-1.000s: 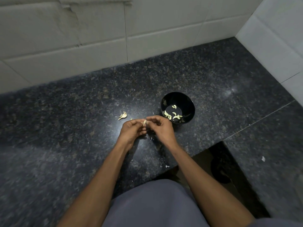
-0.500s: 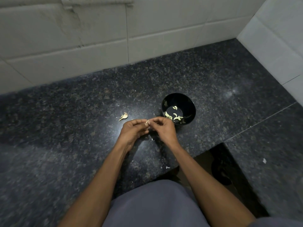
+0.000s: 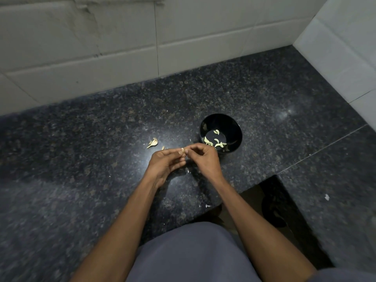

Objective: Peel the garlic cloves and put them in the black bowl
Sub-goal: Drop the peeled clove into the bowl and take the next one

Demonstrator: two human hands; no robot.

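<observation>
Granite, dark and speckled, that's the bench (image 3: 101, 159) everything sits on, with pale tiled wall (image 3: 101, 47) running behind it and up the right side. Both hands meet just in front of the black bowl (image 3: 234, 121). The left hand (image 3: 164, 161) has its fingers (image 3: 180, 153) curled in, thumb and fingertips pinching a small pale clove (image 3: 182, 149). Only a tiny bit of it pokes out at the top, so no idea how much skin is on it. The right hand (image 3: 205, 159) comes in from the other side, fingers bent too, with the tips nipped on the same clove right where the two hands touch. So both are closed on that one little piece, held a bit above the bench, near the bowl's left edge.

The bowl sits upright on the bench, just beyond the right hand, and part of its near rim is hidden behind the knuckles. Inside there are a handful of peeled cloves (image 3: 216, 140), light yellow, scattered over the bottom.

Off to the left of the hands lies a clump of garlic (image 3: 152, 143) on the bench, can't tell if it's skin or unpeeled cloves, with a smaller scrap (image 3: 162, 147) beside it, closer to the left hand. A few white flecks are dotted around the bench under the hands and near the front edge.

Down at the bottom you get both bare forearms and grey clothing (image 3: 189, 255). On the right there's a notch in the bench edge with dark floor showing.
</observation>
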